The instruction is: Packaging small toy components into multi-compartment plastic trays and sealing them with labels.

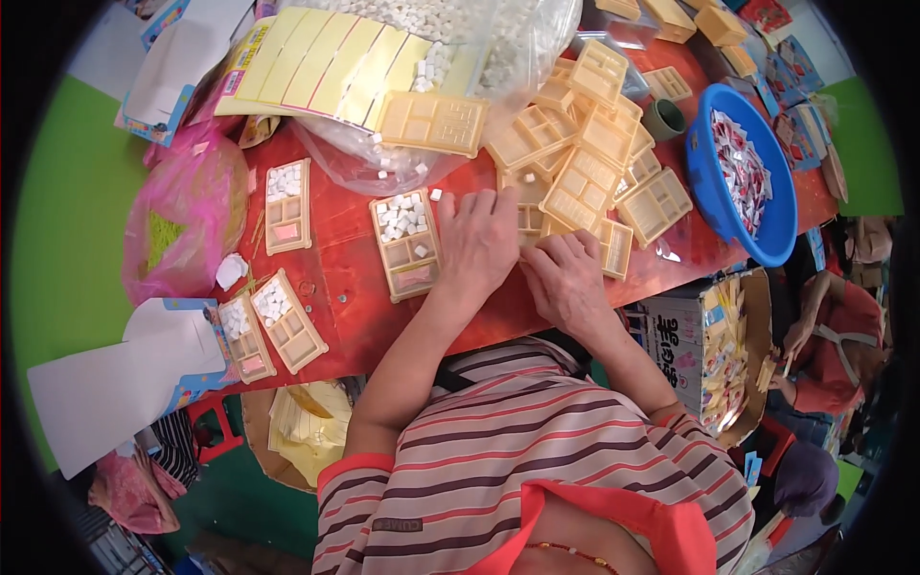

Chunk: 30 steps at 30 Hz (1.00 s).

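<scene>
My left hand (pixel 476 247) is bent over the left edge of a beige compartment tray (pixel 529 216), with its fingers closed at that edge. A white cube (pixel 528 178) shows in this tray. At the tray's near end, my right hand (pixel 572 278) has its fingers curled together, and what is between the fingertips is hidden. Left of my left hand lies another beige tray (pixel 390 257) with many white cubes and a pink piece in it. One loose white cube (pixel 436 195) sits beside its top corner. A heap of beige trays (pixel 585 172) rises just beyond my right hand.
A clear bag of white cubes (pixel 517 48) lies at the back, with a yellow sheet (pixel 326 67) and a tray (pixel 433 122) on it. A blue basin (pixel 698 172) of small packets stands right. Filled trays (pixel 289 321) and a pink bag (pixel 182 211) are left.
</scene>
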Each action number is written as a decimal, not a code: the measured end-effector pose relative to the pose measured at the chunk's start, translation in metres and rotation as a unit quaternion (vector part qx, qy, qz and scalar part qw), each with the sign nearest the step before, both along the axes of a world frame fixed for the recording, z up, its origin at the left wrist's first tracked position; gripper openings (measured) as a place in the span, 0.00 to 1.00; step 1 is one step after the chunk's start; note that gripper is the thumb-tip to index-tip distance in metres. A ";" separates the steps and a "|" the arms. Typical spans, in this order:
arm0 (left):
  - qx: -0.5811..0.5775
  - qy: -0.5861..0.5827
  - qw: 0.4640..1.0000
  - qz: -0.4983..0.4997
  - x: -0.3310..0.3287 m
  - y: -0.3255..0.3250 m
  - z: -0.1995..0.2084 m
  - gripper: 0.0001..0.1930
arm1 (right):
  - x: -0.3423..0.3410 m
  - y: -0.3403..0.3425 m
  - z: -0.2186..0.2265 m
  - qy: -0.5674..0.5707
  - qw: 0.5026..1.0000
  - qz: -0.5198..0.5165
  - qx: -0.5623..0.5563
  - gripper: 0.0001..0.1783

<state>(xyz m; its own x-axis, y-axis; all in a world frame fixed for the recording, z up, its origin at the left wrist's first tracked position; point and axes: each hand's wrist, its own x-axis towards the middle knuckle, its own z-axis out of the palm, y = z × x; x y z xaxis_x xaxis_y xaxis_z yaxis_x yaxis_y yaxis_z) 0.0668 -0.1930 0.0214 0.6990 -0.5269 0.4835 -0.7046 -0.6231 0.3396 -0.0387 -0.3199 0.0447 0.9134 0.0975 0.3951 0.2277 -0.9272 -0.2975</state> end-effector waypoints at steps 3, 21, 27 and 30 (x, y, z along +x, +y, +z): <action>-0.112 0.056 0.992 0.014 -0.008 0.044 0.010 0.07 | 0.019 0.013 -0.002 -0.015 0.999 0.043 -0.018 0.12; 0.013 0.029 0.997 0.068 -0.060 0.135 -0.015 0.13 | 0.090 0.047 -0.004 -0.052 0.990 0.128 -0.025 0.03; 0.041 0.018 0.997 0.069 -0.069 0.143 -0.014 0.12 | 0.094 -0.033 0.024 -0.072 0.990 -0.062 -0.101 0.09; 0.048 0.026 0.996 0.072 -0.074 0.147 -0.009 0.11 | 0.093 -0.033 0.023 -0.050 0.979 -0.117 -0.157 0.19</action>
